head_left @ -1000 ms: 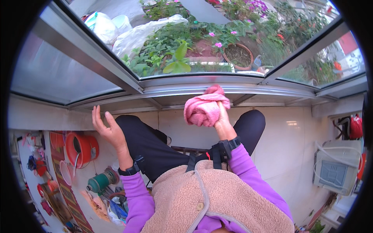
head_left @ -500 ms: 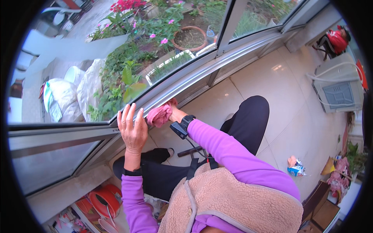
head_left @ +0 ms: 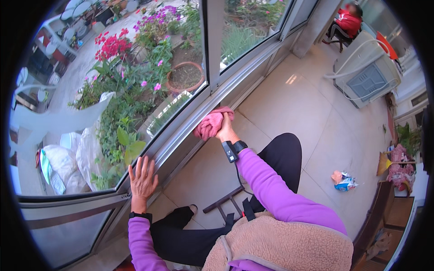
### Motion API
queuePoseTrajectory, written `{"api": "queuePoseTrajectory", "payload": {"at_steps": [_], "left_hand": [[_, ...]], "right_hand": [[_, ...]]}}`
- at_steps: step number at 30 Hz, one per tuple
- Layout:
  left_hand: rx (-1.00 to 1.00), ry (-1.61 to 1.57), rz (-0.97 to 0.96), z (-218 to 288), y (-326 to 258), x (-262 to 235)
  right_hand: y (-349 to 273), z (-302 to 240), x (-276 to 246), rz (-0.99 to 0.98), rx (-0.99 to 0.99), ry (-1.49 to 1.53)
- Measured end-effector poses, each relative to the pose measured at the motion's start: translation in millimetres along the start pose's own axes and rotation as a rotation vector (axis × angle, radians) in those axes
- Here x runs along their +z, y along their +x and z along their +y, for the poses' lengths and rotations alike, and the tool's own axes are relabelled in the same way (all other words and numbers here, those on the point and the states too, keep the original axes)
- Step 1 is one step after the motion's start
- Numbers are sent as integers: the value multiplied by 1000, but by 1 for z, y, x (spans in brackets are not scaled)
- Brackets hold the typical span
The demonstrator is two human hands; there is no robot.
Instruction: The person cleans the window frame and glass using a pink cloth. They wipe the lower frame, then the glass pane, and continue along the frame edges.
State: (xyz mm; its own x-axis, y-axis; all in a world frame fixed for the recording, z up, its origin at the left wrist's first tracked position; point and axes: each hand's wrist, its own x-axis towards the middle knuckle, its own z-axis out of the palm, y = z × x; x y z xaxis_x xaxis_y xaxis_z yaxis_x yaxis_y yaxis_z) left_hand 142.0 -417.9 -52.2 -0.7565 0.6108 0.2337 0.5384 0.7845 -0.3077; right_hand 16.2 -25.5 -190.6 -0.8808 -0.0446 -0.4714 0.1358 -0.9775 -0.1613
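Window frame (head_left: 190,124): grey metal sliding track and sill, running diagonally from the lower-left corner of the glazing up toward the top edge; garden plants and a terracotta pot (head_left: 184,77) show through the panes beyond it.

Floor (head_left: 289,104): pale tiles, inside the frame; a crumpled wrapper (head_left: 344,180) lies well apart toward the right side, an air-conditioner unit (head_left: 368,77) stands near the far corner, and a seated person in red (head_left: 346,22) is beyond it.

Pink cloth (head_left: 210,124): bunched, pressed onto the lower rail of the frame, about midway along the track.

Right hand (head_left: 224,131): fingers closed around the pink cloth, wrist strapped with a black band, arm in a purple sleeve.

Left hand (head_left: 143,178): fingers spread and flat against the frame near its lower-left end, holding nothing, apparently bracing.

Handling note: wiping is judged best done with steady pressure along the rail's length, cloth kept bunched enough to reach into the track groove, the braced hand steadying the body.
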Motion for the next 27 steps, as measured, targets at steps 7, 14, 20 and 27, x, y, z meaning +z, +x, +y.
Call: {"api": "queuePoseTrajectory", "payload": {"at_steps": [7, 14, 20, 27], "left_hand": [[40, 65, 18, -1, 0, 12], [42, 53, 30, -2, -5, 15], [41, 73, 40, -1, -3, 17], [52, 131, 11, -4, -8, 22]], "right_hand": [[29, 55, -13, -37, 133, 107], [27, 66, 4, 29, -35, 162], [36, 59, 12, 161, -397, 122], [107, 89, -30, 484, -916, -286]]}}
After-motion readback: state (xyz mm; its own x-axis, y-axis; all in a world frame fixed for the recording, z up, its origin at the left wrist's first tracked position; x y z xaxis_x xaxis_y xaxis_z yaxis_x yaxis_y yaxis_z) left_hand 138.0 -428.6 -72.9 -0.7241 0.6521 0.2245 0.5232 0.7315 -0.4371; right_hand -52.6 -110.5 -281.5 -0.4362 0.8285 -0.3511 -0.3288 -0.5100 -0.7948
